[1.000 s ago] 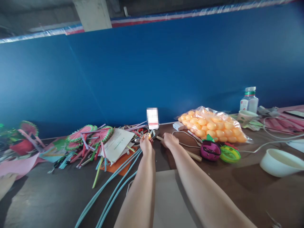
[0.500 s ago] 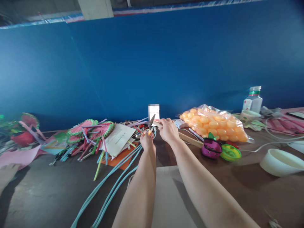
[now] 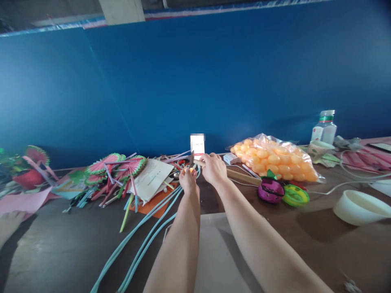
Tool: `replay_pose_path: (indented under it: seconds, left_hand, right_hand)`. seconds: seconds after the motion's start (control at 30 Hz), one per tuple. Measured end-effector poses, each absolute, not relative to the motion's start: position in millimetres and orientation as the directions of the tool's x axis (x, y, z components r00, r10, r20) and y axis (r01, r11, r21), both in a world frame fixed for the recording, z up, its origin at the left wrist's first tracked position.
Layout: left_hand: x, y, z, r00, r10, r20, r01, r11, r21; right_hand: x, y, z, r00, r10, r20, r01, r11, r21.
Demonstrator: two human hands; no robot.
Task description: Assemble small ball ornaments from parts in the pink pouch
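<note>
My left hand [image 3: 188, 182] is closed, its fingertips pinching a small tool with a dark pointed blade [image 3: 192, 158] and an orange part at its base. Whether this is a knife or scissors I cannot make out. My right hand [image 3: 214, 167], just beside it, is closed over a pale wooden stick [image 3: 243, 177]. One end of the stick pokes out by the blade; the other reaches toward a purple cup [image 3: 271, 191]. Behind both hands stands a phone [image 3: 198, 145] with a lit screen. Pale blue cords [image 3: 143, 224] run beneath my left wrist.
Pink-and-green paper fans [image 3: 131, 167] and papers [image 3: 154, 179] lie left. To the right are a bag of orange balls [image 3: 276, 160], a yellow-green dish [image 3: 295, 195], a white bowl [image 3: 362, 207] and a bottle [image 3: 324, 128]. Another person's hand [image 3: 10, 224] rests at the left edge.
The dark blade has turned from leaning right to nearly upright and sits slightly lower. My right hand has shifted slightly left, closer to my left hand.
</note>
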State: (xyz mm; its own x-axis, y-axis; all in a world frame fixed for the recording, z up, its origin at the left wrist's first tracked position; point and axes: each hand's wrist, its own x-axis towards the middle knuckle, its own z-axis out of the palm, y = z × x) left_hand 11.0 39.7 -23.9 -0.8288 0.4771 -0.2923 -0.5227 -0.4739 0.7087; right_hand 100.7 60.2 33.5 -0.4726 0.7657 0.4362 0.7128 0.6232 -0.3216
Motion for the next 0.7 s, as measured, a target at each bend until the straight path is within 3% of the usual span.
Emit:
replay_pose_path:
  seconds: [0.17,0.7]
  left_hand:
    - [11.9,38.3,-21.8,-0.826,0.489,-0.28,-0.52,-0.47,0.713]
    - [9.4,40.8,-24.4,-0.798,0.517,-0.311,-0.577,-0.503,0.643]
  right_hand:
    - [99.8,59.5,32.0,-0.449,0.747,0.49,0.699,0.635,-0.329]
    - [99.2,57.8,33.0,-0.471,0.761,0.445,0.695,0.632,-0.344]
